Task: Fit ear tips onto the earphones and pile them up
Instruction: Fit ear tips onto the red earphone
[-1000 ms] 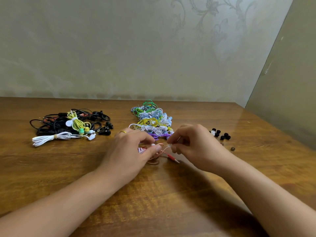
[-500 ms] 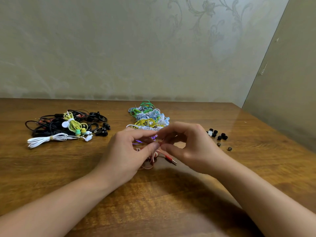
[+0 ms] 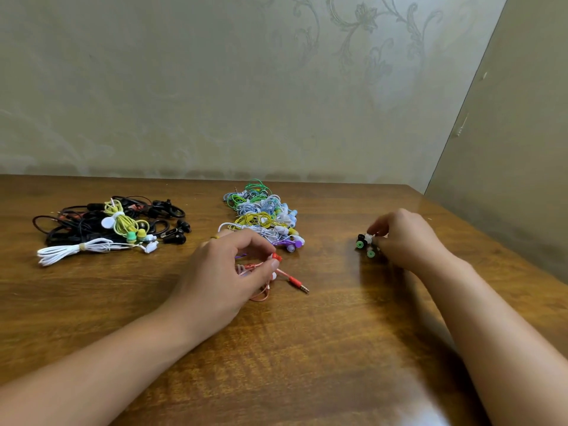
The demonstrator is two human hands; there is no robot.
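My left hand (image 3: 227, 269) pinches a red earbud (image 3: 276, 257) between thumb and forefinger, just in front of the coloured pile. Its pink-red cable loops under my palm, and the red jack plug (image 3: 297, 283) lies on the table to the right. My right hand (image 3: 405, 238) is off to the right, fingers curled down over a small cluster of loose ear tips (image 3: 365, 244), black, white and green. Its fingertips pinch a white tip at the top of the cluster.
A pile of coiled coloured earphones (image 3: 264, 216) lies at centre back. A pile of black, yellow and white earphones (image 3: 107, 226) lies at back left. The wooden table (image 3: 307, 348) meets a wall behind and another wall on the right.
My right hand has left the earbud and moved right to the ear tips. My left hand stays put, now holding the red earbud alone.
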